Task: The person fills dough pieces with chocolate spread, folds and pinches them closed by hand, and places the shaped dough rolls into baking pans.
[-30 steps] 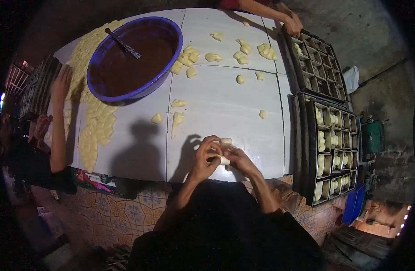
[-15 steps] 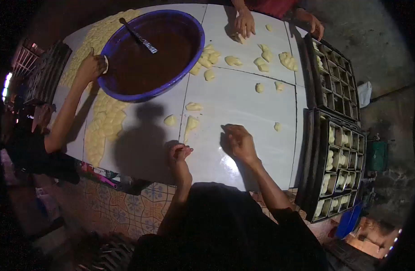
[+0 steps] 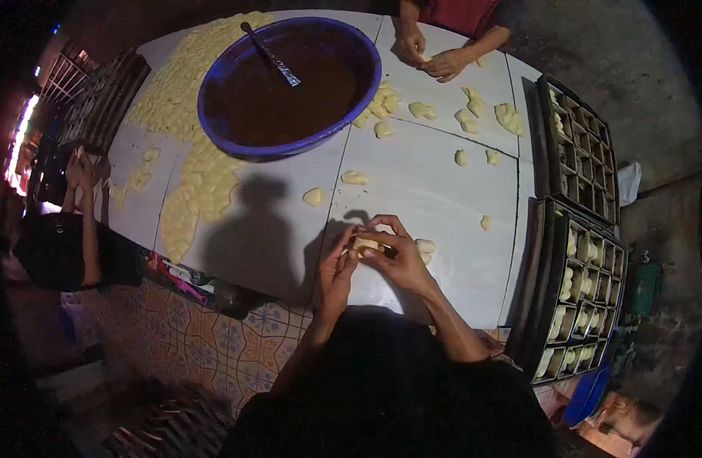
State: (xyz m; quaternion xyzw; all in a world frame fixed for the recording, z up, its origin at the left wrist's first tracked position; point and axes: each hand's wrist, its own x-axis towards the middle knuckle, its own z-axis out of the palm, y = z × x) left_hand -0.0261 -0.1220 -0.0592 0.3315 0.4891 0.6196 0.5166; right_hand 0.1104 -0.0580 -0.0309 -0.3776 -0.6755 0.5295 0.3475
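My left hand [image 3: 338,269] and my right hand [image 3: 399,259] meet over the front of the white table, their fingers closed round one piece of dough [image 3: 365,245]. Rolled dough [image 3: 425,250] lies just beyond the right hand's knuckles. A flat dough piece [image 3: 355,178] and another piece [image 3: 313,197] rest on the tabletop [image 3: 412,175] behind and to the left of my hands. A small lump [image 3: 485,222] is farther right.
A blue basin [image 3: 290,145] of brown filling holds a spoon [image 3: 271,55]. Many dough pieces [image 3: 194,206] cover the left side. Divided trays [image 3: 584,145] with dough [image 3: 566,284] stand at the right. Co-workers' hands [image 3: 446,65] are at the back and a co-worker's hands [image 3: 80,172] at the left.
My hands have come together from apart and now hold dough. The long piece near my left hand has gone from its spot. The back co-worker's hands have met; the left co-worker's arm has drawn back.
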